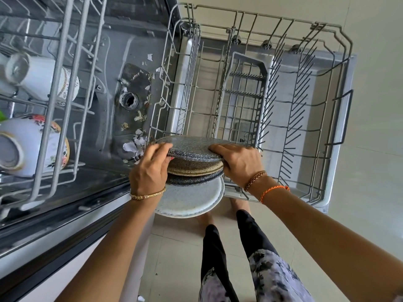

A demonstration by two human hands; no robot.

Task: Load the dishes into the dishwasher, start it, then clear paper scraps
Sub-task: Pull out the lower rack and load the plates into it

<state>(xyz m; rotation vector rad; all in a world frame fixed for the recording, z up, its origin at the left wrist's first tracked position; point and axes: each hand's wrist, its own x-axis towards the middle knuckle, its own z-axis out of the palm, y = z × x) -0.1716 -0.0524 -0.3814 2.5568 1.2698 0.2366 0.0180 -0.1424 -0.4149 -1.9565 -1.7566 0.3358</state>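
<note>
I hold a stack of several speckled plates (192, 166) over the near edge of the pulled-out lower rack (305, 118). My left hand (150, 168) grips the stack from the left. My right hand (237, 160) holds the top grey plate (187, 147) at its right rim, tilted up off the stack. Below it lie a tan plate, a dark grey one and a large pale plate (192, 201). The lower rack holds only a cutlery basket (244, 99). White paper scraps (135, 144) litter the dishwasher's tub floor by the filter (129, 100).
The upper rack (54, 118) at left holds a white mug (43, 79) and a floral bowl (30, 144). The open dishwasher door (340, 136) lies under the lower rack. My legs and feet stand on pale floor tiles, with one scrap (140, 298) on the floor.
</note>
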